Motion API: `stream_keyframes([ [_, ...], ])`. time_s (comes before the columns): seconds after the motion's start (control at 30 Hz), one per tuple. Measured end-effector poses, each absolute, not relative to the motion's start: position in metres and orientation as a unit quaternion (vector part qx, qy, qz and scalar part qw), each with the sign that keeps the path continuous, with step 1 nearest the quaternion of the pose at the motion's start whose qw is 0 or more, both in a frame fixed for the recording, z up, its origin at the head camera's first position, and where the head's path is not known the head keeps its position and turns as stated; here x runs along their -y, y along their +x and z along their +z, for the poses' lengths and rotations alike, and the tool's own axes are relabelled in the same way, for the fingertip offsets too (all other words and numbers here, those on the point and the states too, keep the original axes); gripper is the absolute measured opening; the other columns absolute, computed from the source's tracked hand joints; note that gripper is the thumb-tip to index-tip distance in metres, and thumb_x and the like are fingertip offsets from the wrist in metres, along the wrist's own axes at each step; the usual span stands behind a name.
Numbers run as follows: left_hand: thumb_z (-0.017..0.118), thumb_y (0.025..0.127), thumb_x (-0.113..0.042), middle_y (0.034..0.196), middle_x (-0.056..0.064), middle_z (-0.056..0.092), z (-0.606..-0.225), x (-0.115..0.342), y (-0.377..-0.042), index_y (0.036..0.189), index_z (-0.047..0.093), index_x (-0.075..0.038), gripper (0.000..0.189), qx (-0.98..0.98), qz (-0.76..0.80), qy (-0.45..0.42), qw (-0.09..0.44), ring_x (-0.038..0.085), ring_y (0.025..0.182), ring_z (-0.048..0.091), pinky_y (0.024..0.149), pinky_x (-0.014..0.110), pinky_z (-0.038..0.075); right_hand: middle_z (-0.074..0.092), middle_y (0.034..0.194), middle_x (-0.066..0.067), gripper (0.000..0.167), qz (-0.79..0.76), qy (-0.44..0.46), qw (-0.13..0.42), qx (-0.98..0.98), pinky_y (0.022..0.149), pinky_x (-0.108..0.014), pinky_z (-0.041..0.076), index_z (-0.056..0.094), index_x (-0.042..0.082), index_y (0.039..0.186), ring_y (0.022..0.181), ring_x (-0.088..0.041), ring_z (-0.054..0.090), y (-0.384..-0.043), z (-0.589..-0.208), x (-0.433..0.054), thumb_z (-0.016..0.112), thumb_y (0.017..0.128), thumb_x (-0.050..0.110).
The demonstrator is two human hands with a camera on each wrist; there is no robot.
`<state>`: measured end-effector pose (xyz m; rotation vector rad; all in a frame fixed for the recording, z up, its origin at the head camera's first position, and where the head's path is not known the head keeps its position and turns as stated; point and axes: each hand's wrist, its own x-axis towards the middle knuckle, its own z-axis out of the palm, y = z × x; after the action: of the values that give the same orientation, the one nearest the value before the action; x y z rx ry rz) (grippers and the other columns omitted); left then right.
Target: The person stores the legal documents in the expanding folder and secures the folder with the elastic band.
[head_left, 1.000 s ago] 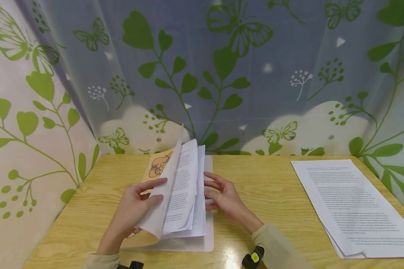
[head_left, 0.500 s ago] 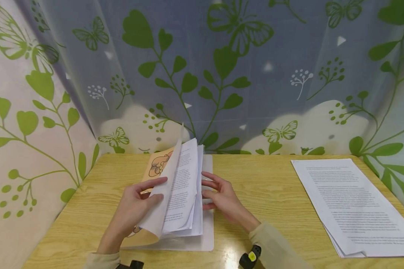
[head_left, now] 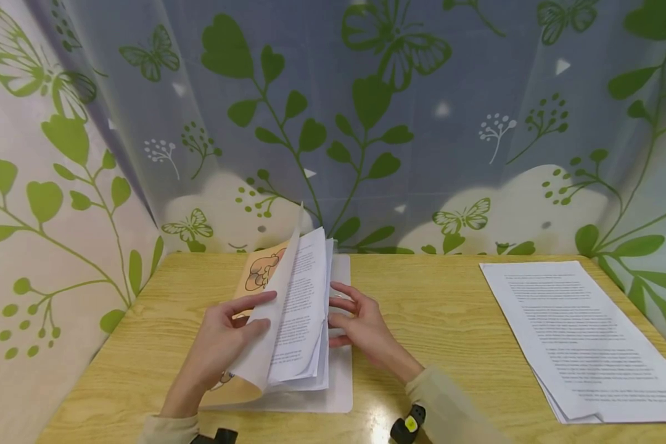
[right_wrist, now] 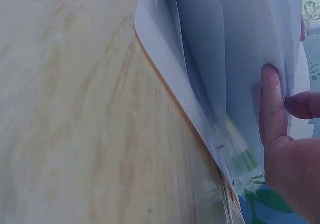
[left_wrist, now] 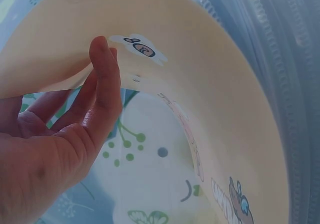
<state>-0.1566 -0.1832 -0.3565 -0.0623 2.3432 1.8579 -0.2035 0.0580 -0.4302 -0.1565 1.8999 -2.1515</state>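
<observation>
A folder with a cream cover (left_wrist: 220,99) bearing cartoon animals lies half open at the left of the table. My left hand (head_left: 222,339) holds that cover bent upward, thumb on its white inner face and fingers on the cartoon side. Several printed sheets (head_left: 300,308) stand tilted inside, over the folder's pale back panel (head_left: 341,370). At their right edge, my right hand (head_left: 369,324) pinches a bundle of sheets (right_wrist: 245,49) between thumb and fingers. How many sheets it grips is hidden.
A stack of printed paper (head_left: 583,339) lies on the right of the wooden table (head_left: 422,290), its lower corner slightly curled. A patterned curtain (head_left: 333,123) with leaves and butterflies encloses the back and sides.
My right hand has slid a little to the left, and the edges of the rear sheets have shifted left with it. My left hand and the cover have stayed in place.
</observation>
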Motion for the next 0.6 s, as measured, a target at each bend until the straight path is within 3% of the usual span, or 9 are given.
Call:
stream_keyframes([
  [0.3,0.065,0.093,-0.004,0.109,0.023,0.074,-0.356,0.184,-0.156,0.139,0.065,-0.014,0.047,-0.781,0.62,-0.017,0.074,0.025,0.073,0.074,0.057,0.04,0.062,0.061,0.138,-0.021,0.064,-0.72,-0.061,0.126,-0.679,0.066,-0.039,0.064,0.044,0.015,0.153,0.09,-0.023,0.075,-0.202,-0.428,-0.058,0.061,0.094,0.001],
  [0.6,0.065,0.093,-0.003,0.119,0.025,0.07,-0.354,0.186,-0.156,0.139,0.064,-0.013,0.047,-0.78,0.622,-0.019,0.066,0.024,0.075,0.074,0.058,0.039,0.062,0.061,0.134,-0.024,0.057,-0.682,-0.089,0.134,-0.714,0.071,-0.04,0.065,0.049,0.011,0.15,0.089,-0.023,0.074,-0.196,-0.42,-0.07,0.061,0.095,0.0],
])
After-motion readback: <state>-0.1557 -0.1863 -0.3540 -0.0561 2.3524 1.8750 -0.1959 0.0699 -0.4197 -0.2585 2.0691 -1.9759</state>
